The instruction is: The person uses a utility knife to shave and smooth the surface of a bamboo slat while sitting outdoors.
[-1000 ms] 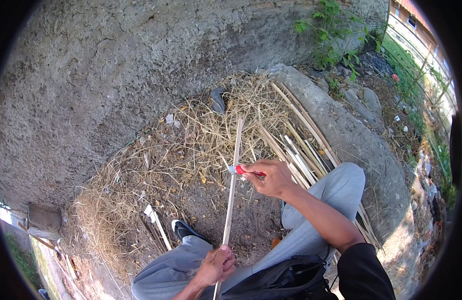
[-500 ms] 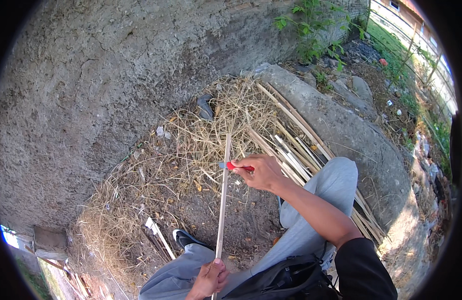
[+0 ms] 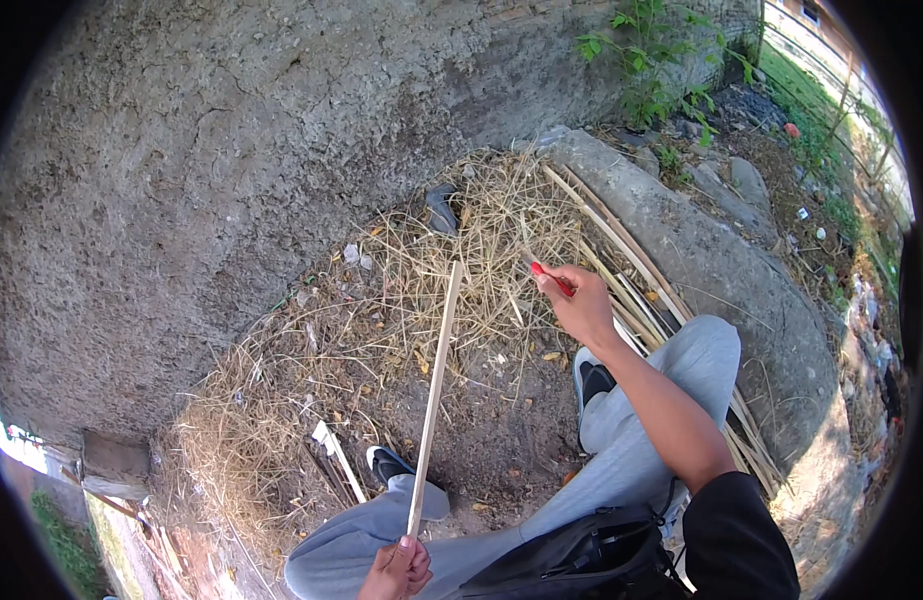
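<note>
A long, pale wooden strip (image 3: 436,400) slants up and away from my left hand (image 3: 402,566), whose fingers are wrapped round its near end. Its far tip hangs over the straw. In my right hand (image 3: 585,312) is a red-handled knife (image 3: 556,280), gripped with the thumb and fingers. The short, blurred blade points up and to the left. Blade and strip are apart, with the knife to the right of the strip's far end.
Shavings and straw (image 3: 482,215) cover the ground by a rough wall (image 3: 232,150). Several wooden strips (image 3: 632,310) lie on the right, beside a big rock (image 3: 722,270). Another pale strip (image 3: 340,460) lies near my left shoe (image 3: 387,465). A dark object (image 3: 442,208) rests against the wall.
My right hand has lifted the knife off the strip and moved it up and to the right. The strip stays in my left hand, slightly more tilted. The view has shifted a little.
</note>
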`<state>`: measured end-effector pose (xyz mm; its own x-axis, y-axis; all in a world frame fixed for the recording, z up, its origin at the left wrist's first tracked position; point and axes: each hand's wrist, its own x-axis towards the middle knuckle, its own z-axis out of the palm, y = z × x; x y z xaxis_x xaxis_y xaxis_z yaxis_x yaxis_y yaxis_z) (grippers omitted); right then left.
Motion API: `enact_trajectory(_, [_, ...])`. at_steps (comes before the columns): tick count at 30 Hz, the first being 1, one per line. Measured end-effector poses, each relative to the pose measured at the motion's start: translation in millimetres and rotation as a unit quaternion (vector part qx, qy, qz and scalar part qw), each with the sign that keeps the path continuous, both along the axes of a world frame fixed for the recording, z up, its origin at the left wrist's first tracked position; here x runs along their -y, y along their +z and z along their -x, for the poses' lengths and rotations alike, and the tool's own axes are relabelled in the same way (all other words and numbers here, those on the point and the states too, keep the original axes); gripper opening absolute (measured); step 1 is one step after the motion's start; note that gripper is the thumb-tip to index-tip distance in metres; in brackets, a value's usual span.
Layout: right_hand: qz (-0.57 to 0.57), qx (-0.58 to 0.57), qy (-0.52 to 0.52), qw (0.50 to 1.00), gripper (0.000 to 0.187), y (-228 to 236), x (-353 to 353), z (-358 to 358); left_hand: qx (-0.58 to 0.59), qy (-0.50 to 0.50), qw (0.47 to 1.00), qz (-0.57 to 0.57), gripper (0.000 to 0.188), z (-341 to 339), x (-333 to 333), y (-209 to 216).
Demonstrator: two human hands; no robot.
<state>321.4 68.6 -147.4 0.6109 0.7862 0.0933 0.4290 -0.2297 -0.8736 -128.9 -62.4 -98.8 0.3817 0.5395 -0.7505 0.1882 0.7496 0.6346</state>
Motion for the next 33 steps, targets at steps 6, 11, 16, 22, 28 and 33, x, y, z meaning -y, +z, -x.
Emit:
enact_trajectory(6, [-0.139, -0.068, 0.06, 0.986, 0.03, 20.6, 18.1, 24.5, 0.018, 0.024, 0.999, 0.009, 0.043, -18.1, -6.0, -2.9])
enact_trajectory(11, [-0.226, -0.015, 0.186, 0.956, 0.027, 20.4, 39.3, 64.6, 0.085, -0.05, 0.995, 0.031, 0.05, -19.8, -18.1, -12.4])
enact_trajectory(16, [-0.22, 0.162, 0.229, 0.934, 0.024, 26.7, 48.2, 72.4, 0.077, -0.064, 0.995, 0.019, 0.052, -25.7, -19.4, -10.5])
enact_trajectory(22, [-0.259, 0.188, 0.205, 0.925, 0.021, 28.5, 45.9, 66.1, 0.002, 0.014, 1.0, 0.013, 0.044, -29.3, -9.9, -21.4])
enact_trajectory(28, [-0.267, 0.193, 0.197, 0.923, 0.018, 32.3, 46.4, 66.6, 0.031, -0.022, 0.999, -0.025, 0.042, -26.5, -8.7, -18.3])
enact_trajectory(33, [-0.272, 0.206, 0.19, 0.92, 0.017, 36.1, 46.4, 68.6, -0.013, 0.057, 0.998, -0.036, 0.039, -10.5, 6.1, -33.7])
